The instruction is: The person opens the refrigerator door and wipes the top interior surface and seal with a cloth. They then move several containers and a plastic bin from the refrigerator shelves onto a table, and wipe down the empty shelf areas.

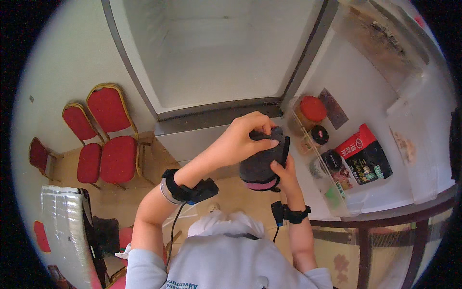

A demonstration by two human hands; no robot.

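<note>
A dark grey, soft-looking item (258, 166), like a fabric pouch, with black trim and a pink band at its lower end, is held in both my hands in front of my body. My left hand (249, 133) reaches across and pinches its upper part between thumb and bent fingers. From the right side my right hand (287, 171) grips it, thumb on the near face and the other fingers mostly hidden behind. Just beyond stands an open white refrigerator compartment (216, 68) with a grey frame.
To the right, a clear plastic panel (317, 155) edges a white surface (364, 72). Beside it are a red-lidded jar (313, 108), black-lidded jars (319, 135) and a black-and-red food pouch (364, 155). Red chairs (117, 159) line the left wall; a plastic-wrapped panel (65, 224) stands nearer.
</note>
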